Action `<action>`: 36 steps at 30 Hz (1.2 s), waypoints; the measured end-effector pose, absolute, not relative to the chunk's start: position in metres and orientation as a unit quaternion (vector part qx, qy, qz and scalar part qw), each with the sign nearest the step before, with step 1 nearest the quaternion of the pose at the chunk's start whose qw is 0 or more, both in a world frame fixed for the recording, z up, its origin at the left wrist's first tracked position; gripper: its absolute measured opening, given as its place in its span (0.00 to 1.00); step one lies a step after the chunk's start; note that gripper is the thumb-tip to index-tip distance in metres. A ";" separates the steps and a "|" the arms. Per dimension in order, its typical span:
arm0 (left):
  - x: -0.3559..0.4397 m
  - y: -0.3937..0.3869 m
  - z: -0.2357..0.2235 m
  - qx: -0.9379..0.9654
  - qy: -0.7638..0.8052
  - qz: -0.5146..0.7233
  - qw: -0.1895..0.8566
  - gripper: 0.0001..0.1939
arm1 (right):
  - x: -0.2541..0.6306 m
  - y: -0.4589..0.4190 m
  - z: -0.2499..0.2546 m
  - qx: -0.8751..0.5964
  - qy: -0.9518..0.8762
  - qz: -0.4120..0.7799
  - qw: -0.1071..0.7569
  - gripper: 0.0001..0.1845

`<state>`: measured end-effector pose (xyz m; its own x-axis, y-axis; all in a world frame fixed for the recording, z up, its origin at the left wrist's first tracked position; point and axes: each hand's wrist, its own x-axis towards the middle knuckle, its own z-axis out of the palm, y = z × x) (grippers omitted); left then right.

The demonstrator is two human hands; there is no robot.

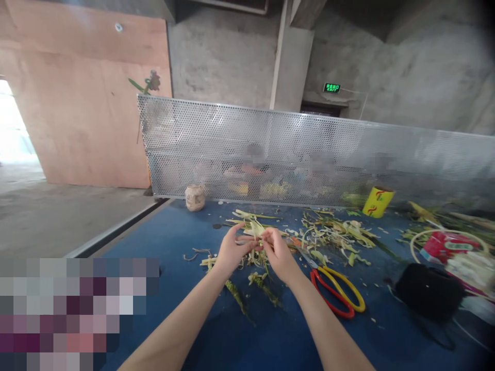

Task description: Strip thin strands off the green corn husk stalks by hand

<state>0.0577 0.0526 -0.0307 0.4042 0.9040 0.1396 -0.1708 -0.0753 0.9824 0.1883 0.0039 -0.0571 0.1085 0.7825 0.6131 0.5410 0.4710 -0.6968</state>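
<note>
Both of my hands meet over the blue table point(185, 242), pinching one pale green leaf strip point(256, 230) between them. My left hand point(232, 252) grips its left part with closed fingers. My right hand point(279, 255) holds the right part, fingers curled around it. Below the hands lie green stem pieces point(263, 286) and a heap of leaf trimmings point(332, 232) spreads to the right.
Red and yellow scissors point(336, 291) lie just right of my right wrist. A black pouch point(429, 291), a red packet point(444, 246), a yellow cup point(378, 202) and a twine ball point(194, 197) stand around. A perforated metal screen point(309, 149) closes the table's far edge.
</note>
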 end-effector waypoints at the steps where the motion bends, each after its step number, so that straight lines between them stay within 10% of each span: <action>1: 0.057 0.053 -0.032 0.573 0.316 0.446 0.610 0.32 | 0.188 0.003 -0.056 -0.505 -0.676 0.085 0.530 0.08; 13: 0.055 0.050 -0.036 0.477 0.310 0.428 0.702 0.31 | 0.180 -0.014 -0.046 -0.489 -0.747 0.039 0.449 0.19; 19: 0.058 0.049 -0.032 0.448 0.292 0.431 0.726 0.28 | 0.180 -0.011 -0.042 -0.473 -0.727 0.004 0.498 0.03; 36: 0.060 0.048 -0.030 0.474 0.264 0.470 0.696 0.30 | 0.186 0.006 -0.055 -0.518 -0.536 0.199 0.636 0.07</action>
